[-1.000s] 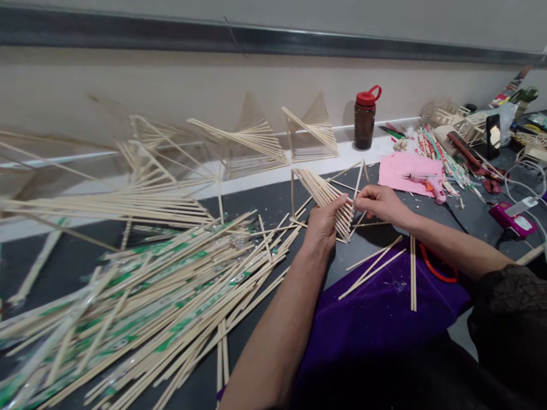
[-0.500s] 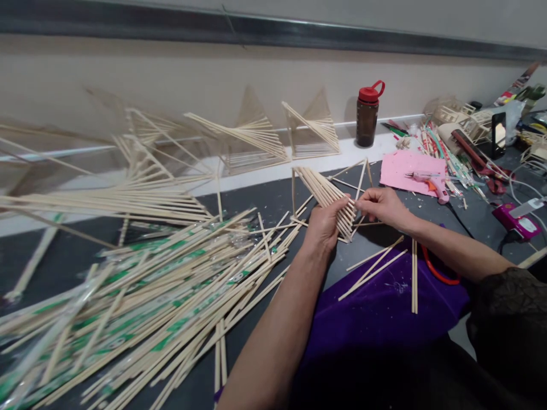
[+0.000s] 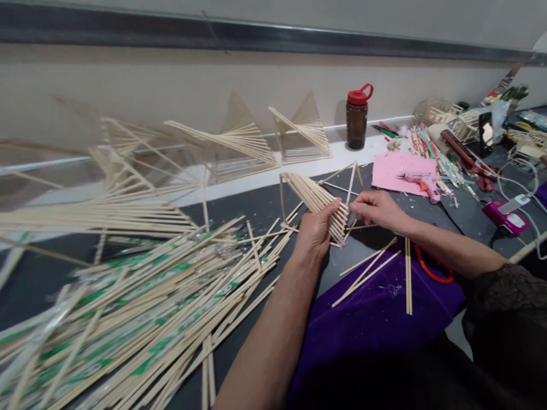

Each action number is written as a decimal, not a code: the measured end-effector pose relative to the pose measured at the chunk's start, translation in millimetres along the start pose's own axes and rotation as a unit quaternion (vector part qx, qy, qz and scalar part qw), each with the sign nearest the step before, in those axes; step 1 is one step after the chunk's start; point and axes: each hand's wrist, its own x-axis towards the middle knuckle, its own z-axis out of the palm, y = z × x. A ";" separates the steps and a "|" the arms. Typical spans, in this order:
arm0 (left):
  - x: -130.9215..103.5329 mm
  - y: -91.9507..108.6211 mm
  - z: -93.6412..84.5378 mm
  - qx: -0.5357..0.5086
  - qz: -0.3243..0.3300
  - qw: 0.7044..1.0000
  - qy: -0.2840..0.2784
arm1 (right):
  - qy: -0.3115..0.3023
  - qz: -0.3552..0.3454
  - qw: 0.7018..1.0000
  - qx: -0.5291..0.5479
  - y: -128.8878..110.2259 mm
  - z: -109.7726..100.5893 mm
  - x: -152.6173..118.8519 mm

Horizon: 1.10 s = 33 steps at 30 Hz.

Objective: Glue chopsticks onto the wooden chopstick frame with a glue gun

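A stick frame (image 3: 318,196) is gripped by the left hand (image 3: 315,230); its three-o'clock edge is pinched by the right hand (image 3: 376,209).

A heap of sticks (image 3: 141,307) fills the near left of the table (image 3: 256,208), and a stick frame (image 3: 318,199) stands right of it, held between the left hand (image 3: 315,230) and right hand (image 3: 376,208). Far behind the frame a bottle (image 3: 356,117) stands by the wall, with a glue gun (image 3: 421,182) on a sheet (image 3: 395,171) to its right; loose sticks (image 3: 371,267) lie on a cloth (image 3: 384,319) at the near right
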 end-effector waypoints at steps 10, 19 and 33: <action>-0.6 2.9 3.1 0.036 -0.013 0.999 0.023 | 0.220 0.050 0.954 -0.196 43.6 -113.3 -36.2; -0.3 3.6 3.2 0.047 -0.007 0.999 0.015 | 0.225 0.246 0.875 -0.352 90.1 -167.2 -25.6; -4.3 2.1 1.8 0.027 -0.016 1.000 0.001 | 0.325 0.071 0.936 0.114 56.7 -128.8 -44.2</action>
